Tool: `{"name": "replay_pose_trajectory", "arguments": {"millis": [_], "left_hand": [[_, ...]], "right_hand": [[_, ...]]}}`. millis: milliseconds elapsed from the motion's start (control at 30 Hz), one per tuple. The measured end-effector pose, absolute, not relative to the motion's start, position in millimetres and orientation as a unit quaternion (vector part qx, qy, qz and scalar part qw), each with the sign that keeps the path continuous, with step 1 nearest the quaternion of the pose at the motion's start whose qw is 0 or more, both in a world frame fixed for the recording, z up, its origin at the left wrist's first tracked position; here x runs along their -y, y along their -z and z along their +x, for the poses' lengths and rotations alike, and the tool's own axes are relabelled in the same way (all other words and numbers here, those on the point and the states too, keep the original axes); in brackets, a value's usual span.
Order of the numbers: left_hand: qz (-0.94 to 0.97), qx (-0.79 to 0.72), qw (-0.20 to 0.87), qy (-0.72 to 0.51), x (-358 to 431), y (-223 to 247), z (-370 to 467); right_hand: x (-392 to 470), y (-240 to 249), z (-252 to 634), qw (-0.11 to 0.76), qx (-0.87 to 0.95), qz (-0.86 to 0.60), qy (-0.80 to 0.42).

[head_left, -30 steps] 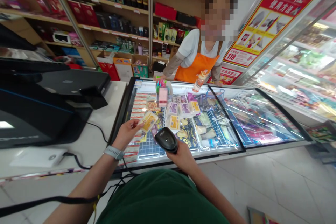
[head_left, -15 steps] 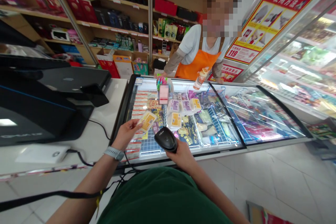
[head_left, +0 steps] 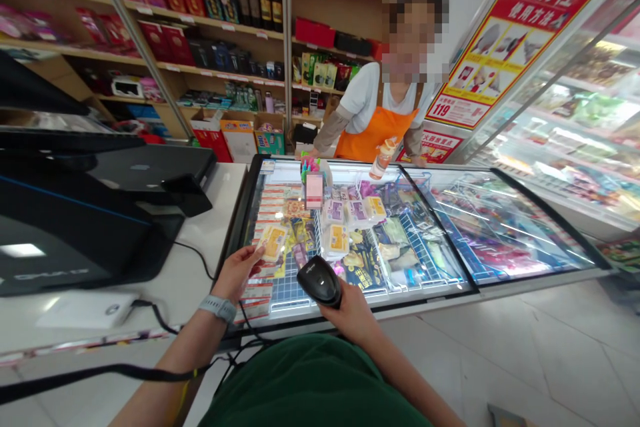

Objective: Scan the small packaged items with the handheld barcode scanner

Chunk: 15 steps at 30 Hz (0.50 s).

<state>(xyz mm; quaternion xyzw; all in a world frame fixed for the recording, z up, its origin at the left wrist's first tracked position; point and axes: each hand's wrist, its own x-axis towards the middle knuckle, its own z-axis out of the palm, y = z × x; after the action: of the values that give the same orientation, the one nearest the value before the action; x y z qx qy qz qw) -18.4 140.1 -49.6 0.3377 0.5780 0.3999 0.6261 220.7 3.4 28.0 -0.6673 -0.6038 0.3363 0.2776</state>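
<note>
1. The left hand [head_left: 239,275] pinches a yellow-labelled pack [head_left: 273,243] by its near edge, which leaves most of the label uncovered; the right hand [head_left: 350,312] is wrapped round a black scanner [head_left: 320,282]. The hands are apart.
2. The scanner's head points away from the body and towards the left-hand side. I'd guess that grip makes it easy to aim at the pack.
3. Beyond the right hand, one yellow-labelled tub [head_left: 337,240] sits before a row of three tubs [head_left: 356,212], two purple and one yellow, on the glass-topped freezer [head_left: 530,283]. Grouped there, they seem meant to be within reach.
4. Farther out are a bottle [head_left: 383,159] and a person in an orange apron [head_left: 375,133].
5. Left of the left hand, a white box [head_left: 85,309] with a cable lies on the counter [head_left: 233,180].
6. Far beyond the right hand, a red poster [head_left: 525,33] reads "消防栓 使用方法" and "119". The pack's print is too small to read.
</note>
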Motion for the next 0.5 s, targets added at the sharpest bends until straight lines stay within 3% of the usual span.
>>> {"name": "replay_pose_trajectory", "arguments": {"millis": [500], "left_hand": [[0.297, -0.677, 0.560, -0.374, -191.9, 83.8, -39.1]], "right_hand": [[2.8, -24.1, 217.7, 0.284, 0.592, -0.670, -0.346]]}}
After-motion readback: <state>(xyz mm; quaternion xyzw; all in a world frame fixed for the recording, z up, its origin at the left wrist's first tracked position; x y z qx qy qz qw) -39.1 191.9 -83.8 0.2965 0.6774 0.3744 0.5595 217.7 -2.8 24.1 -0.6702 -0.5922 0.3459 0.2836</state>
